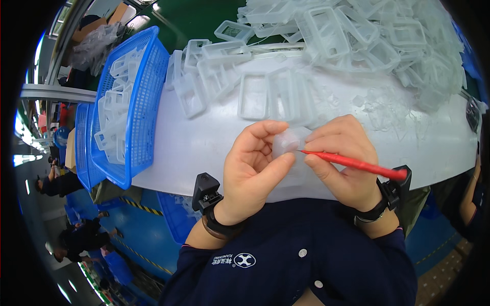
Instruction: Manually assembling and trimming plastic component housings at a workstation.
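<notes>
Translucent plastic piece, hand-held, with slim red-handled tool

Support: white bench (204, 150), by which the whole work is carried. On its far right side, a heap of translucent plastic frames (357, 41) is piled. At its left, a blue perforated basket (146, 115) is part-filled with similar frames. Nearer the middle, loose rectangular frames (286, 97) are laid out.

Tool: slim red-handled tool (357, 164), clamped between thumb and fingers of the right grip (347, 143). Judged light and stiff; best held well back on the handle, clear of the thin tip. Long axis slanted across the view: tip pointed left, at the piece; butt directed right and slightly toward the wearer.

Piece: translucent plastic piece (287, 143), located over the near part of the bench, in front of the wearer's chest. It is pinched between thumb and fingers of the left grip (250, 168). Judged light, smooth and somewhat flexible, liable to slip or bend if pressed hard; best taken by its outer edges, away from the tool tip. Its outline is partly covered by fingers; its facing and long axis cannot be told.
</notes>
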A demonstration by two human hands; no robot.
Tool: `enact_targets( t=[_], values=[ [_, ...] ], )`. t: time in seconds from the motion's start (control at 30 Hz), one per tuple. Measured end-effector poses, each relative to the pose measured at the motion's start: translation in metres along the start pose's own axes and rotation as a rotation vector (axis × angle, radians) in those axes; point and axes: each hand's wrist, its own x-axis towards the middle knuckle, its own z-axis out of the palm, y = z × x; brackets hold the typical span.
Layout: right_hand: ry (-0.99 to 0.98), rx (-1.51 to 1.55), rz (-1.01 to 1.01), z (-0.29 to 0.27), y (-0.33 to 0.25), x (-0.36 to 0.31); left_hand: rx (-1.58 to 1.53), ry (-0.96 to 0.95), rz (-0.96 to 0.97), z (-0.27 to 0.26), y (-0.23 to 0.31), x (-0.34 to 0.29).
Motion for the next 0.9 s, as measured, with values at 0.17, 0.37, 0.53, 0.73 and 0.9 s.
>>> enact_targets(
  t=[0.17, 0.37, 0.53, 0.73, 0.9],
  values=[
    [0.031, -0.334, -0.303, 0.004, 0.009, -0.004, 0.061, 0.03, -0.097, -0.002, -0.002, 0.004],
    [0.616, -0.564, -0.13, -0.054, 0.039, 0.001, 0.054, -0.195, -0.248, -0.013, -0.004, -0.005],
    [0.268, -0.57, 0.249, -0.071, 0.05, -0.028, -0.155, 0.03, -0.093, -0.004, -0.007, -0.001],
    [0.103, 0.668, 0.631, -0.018, -0.005, -0.035, -0.128, 0.131, -0.023, 0.009, -0.01, 0.003],
    [0.068, 0.806, 0.685, -0.008, -0.01, -0.028, -0.057, 0.155, -0.004, 0.014, -0.013, 0.001]
  ],
)
